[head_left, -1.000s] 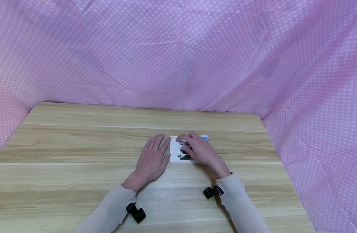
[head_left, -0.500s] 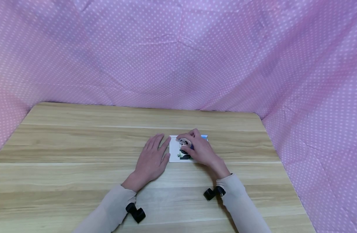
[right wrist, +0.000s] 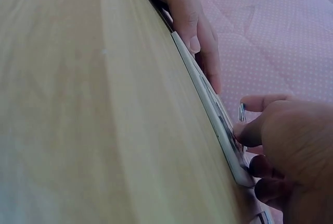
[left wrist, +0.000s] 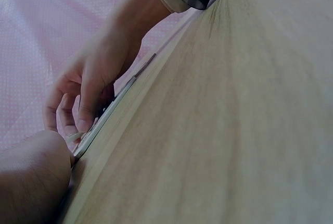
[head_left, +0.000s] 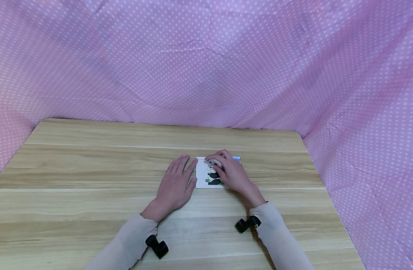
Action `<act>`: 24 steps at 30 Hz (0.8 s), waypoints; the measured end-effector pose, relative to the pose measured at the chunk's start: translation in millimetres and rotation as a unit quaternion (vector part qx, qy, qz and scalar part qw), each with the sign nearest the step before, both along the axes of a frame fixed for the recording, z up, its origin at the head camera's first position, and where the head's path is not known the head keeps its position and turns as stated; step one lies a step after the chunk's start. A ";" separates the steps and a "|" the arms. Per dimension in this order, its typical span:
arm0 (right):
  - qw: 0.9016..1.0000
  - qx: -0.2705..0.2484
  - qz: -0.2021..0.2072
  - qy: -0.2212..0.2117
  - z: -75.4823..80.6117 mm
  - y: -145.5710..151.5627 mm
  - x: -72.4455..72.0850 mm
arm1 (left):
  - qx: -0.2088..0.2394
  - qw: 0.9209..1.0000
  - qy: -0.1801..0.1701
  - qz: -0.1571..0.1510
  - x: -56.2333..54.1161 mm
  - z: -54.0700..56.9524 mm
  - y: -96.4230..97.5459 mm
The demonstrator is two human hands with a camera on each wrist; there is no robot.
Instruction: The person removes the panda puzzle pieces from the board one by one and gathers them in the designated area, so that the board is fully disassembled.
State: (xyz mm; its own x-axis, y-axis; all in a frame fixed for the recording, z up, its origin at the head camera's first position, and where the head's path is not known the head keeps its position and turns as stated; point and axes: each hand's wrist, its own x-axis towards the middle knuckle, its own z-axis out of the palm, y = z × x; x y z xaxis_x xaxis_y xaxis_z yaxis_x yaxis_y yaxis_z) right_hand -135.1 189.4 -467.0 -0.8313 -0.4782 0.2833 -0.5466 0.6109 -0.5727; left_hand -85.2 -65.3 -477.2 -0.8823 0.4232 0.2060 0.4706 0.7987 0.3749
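Note:
A thin white board [head_left: 201, 178] with a panda picture lies flat on the table. My right hand [head_left: 234, 173] is over its right part and pinches a small flat piece [head_left: 213, 162] printed with the panda's face between thumb and index finger. In the right wrist view this piece [right wrist: 242, 112] stands tilted up from the board [right wrist: 208, 104]. My left hand [head_left: 175, 183] lies with straight fingers on the table, its index fingertip and thumb right at the board's left edge. The board's right side is largely hidden under my right hand.
A blue-and-white printed strip [head_left: 237, 159] shows at the board's far right corner, beyond my right hand. The wooden table [head_left: 92, 165] extends around the board. A pink dotted cloth [head_left: 206, 67] hangs behind the table and at its sides.
The panda-face piece has tilted up in my right hand, and the right thumb has shifted up along it, uncovering more of the panda's body. My left hand has kept its place.

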 end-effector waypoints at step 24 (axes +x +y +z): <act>1.000 -0.003 -0.021 -0.001 24.5 -1.3 9.2 | -0.017 1.000 -0.011 0.003 -0.3 0.5 -0.4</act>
State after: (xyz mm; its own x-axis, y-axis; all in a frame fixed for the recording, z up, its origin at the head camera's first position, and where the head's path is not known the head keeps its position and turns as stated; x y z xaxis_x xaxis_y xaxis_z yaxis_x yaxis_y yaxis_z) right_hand -125.8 188.1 -442.5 -0.8514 -0.4410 0.2839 -0.5190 0.6300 -0.5777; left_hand -85.6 -65.6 -476.7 -0.8887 0.4247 0.1731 0.4584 0.8137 0.3574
